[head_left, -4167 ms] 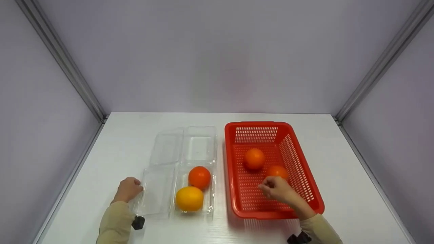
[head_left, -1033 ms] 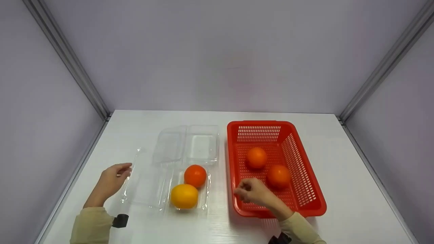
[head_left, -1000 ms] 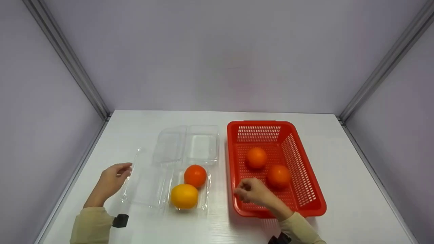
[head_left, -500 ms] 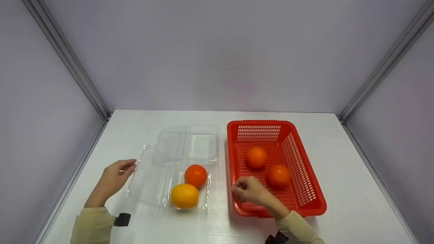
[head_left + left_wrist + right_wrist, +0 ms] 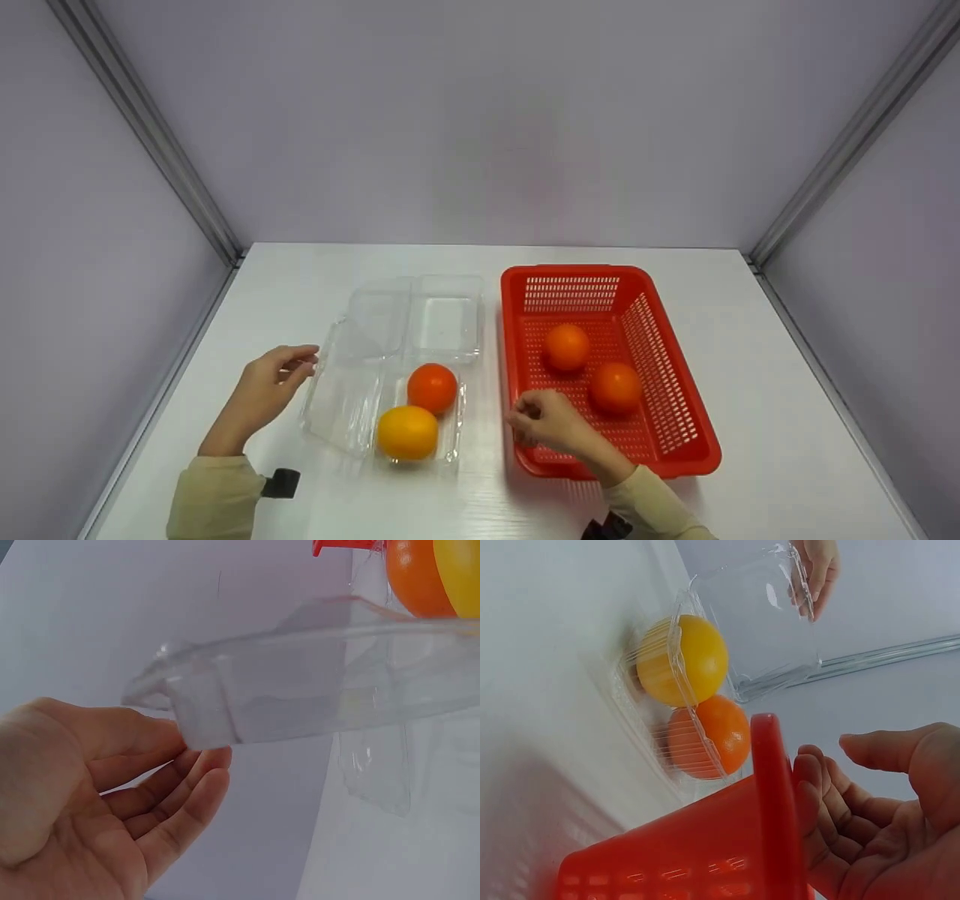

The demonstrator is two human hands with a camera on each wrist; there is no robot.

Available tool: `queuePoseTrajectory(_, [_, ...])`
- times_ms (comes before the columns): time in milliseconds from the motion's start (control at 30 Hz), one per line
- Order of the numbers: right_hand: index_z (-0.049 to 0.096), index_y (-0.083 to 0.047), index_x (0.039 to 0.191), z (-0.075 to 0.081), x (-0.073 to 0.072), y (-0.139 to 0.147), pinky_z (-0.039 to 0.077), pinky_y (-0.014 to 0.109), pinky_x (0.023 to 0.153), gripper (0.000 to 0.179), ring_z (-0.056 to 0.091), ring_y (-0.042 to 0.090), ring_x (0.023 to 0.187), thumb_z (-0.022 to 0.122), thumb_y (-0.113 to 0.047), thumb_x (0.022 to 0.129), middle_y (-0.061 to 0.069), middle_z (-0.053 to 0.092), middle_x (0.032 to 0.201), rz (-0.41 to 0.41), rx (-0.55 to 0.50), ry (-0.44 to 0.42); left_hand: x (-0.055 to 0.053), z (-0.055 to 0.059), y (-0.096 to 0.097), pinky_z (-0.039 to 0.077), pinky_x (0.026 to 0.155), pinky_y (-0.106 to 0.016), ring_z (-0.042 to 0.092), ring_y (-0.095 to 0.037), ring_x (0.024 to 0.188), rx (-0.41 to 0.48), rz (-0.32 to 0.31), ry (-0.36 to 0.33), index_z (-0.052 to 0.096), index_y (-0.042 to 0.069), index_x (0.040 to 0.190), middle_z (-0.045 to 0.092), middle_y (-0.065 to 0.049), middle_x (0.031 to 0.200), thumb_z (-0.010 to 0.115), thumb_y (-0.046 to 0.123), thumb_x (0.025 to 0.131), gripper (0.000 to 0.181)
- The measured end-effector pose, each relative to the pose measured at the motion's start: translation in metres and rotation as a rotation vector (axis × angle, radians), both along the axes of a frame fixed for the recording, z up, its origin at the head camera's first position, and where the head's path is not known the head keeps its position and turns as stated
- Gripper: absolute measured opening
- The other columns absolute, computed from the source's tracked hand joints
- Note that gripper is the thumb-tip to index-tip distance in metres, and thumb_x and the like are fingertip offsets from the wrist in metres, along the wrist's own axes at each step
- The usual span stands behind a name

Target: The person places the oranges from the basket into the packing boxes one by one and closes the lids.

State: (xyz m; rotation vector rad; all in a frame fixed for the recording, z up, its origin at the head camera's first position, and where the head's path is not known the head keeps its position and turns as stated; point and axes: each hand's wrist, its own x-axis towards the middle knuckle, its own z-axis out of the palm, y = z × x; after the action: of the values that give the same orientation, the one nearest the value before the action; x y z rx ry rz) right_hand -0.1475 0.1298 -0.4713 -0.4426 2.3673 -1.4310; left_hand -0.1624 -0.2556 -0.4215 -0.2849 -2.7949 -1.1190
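A clear plastic clamshell box (image 5: 460, 427) on the table holds an orange (image 5: 432, 389) and a larger yellow fruit (image 5: 407, 433). Its lid (image 5: 346, 401) stands raised at a slant on the left. My left hand (image 5: 262, 390) touches the lid's outer edge with its fingertips; in the left wrist view the fingers (image 5: 184, 821) are extended, only slightly bent. My right hand (image 5: 551, 424) hovers over the near left part of the red basket (image 5: 512, 375), fingers loosely curled and holding nothing. In the right wrist view its fingertips lie close behind the basket's rim (image 5: 769, 765); contact is unclear.
Two more oranges, one farther (image 5: 566, 347) and one nearer (image 5: 616, 388), lie in the basket. A second clear box (image 5: 446, 322) lies opened flat behind the first, its lid (image 5: 377, 322) to the left. Pale walls enclose the white table (image 5: 765, 360).
The filled box's lid, flat at first, has been lifted and is tipping rightward with my left hand. My right hand has moved left from the nearer orange to the basket's left rim.
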Motion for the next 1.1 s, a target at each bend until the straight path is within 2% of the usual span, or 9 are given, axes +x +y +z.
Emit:
queuePoseTrajectory(267, [0.063, 0.008, 0.092, 0.005, 0.000, -0.007, 0.055, 0.020, 0.059, 0.022, 0.060, 0.009, 0.063, 0.060, -0.014, 0.093, 0.021, 0.068, 0.079, -0.045, -0.020, -0.032, -0.006, -0.002, 0.014, 0.057, 0.088, -0.036, 0.067, -0.028, 0.096, 0.044, -0.028, -0.010, 0.062, -0.004, 0.121, 0.068, -0.016, 0.105, 0.057, 0.002, 0.093, 0.029])
queuePoseTrajectory(400, [0.063, 0.007, 0.091, 0.005, 0.001, -0.010, 0.054, 0.019, 0.057, 0.020, 0.059, 0.009, 0.062, 0.061, -0.013, 0.092, 0.023, 0.068, 0.078, -0.058, -0.039, -0.011, -0.009, -0.004, 0.022, 0.058, 0.086, -0.026, 0.065, -0.023, 0.094, 0.054, -0.035, -0.005, 0.063, -0.002, 0.119, 0.069, -0.014, 0.104, 0.061, 0.002, 0.091, 0.029])
queuePoseTrajectory(533, [0.063, 0.007, 0.087, 0.003, 0.002, -0.012, 0.051, 0.017, 0.053, 0.016, 0.057, 0.009, 0.060, 0.061, -0.009, 0.091, 0.025, 0.067, 0.076, -0.061, -0.048, 0.043, -0.010, -0.006, 0.029, 0.058, 0.087, -0.029, 0.065, -0.023, 0.094, 0.080, -0.041, -0.009, 0.064, -0.002, 0.118, 0.070, -0.014, 0.104, 0.061, 0.002, 0.091, 0.028])
queuePoseTrajectory(633, [0.062, 0.005, 0.083, 0.002, 0.003, -0.013, 0.046, 0.013, 0.051, 0.013, 0.053, 0.007, 0.058, 0.063, -0.006, 0.089, 0.022, 0.066, 0.072, -0.082, -0.006, 0.105, -0.012, -0.009, 0.035, 0.057, 0.089, -0.036, 0.064, -0.024, 0.095, 0.095, -0.047, -0.019, 0.064, -0.001, 0.118, 0.069, -0.014, 0.104, 0.061, 0.003, 0.091, 0.027])
queuePoseTrajectory(767, [0.061, 0.003, 0.076, 0.001, 0.003, -0.014, 0.040, 0.010, 0.049, 0.012, 0.048, 0.006, 0.056, 0.067, -0.003, 0.084, 0.014, 0.063, 0.067, -0.153, 0.074, 0.159, -0.015, -0.014, 0.042, 0.057, 0.089, -0.037, 0.064, -0.023, 0.094, 0.093, -0.064, -0.032, 0.065, 0.000, 0.118, 0.069, -0.013, 0.104, 0.061, 0.004, 0.092, 0.027])
queuePoseTrajectory(933, [0.057, -0.002, 0.073, -0.002, 0.003, -0.015, 0.038, 0.015, 0.051, 0.019, 0.045, 0.010, 0.059, 0.074, -0.006, 0.080, 0.004, 0.055, 0.064, -0.269, 0.161, 0.149, -0.017, -0.020, 0.051, 0.057, 0.090, -0.036, 0.064, -0.023, 0.095, 0.084, -0.097, -0.056, 0.063, -0.002, 0.119, 0.068, -0.014, 0.105, 0.061, 0.004, 0.092, 0.028])
queuePoseTrajectory(1100, [0.053, -0.005, 0.072, -0.004, 0.003, -0.015, 0.037, 0.018, 0.051, 0.025, 0.044, 0.011, 0.060, 0.076, -0.010, 0.079, 0.000, 0.049, 0.064, -0.321, 0.218, 0.117, -0.018, -0.026, 0.057, 0.057, 0.090, -0.036, 0.064, -0.024, 0.094, 0.091, -0.110, -0.071, 0.064, -0.004, 0.117, 0.068, -0.014, 0.102, 0.061, 0.003, 0.091, 0.027])
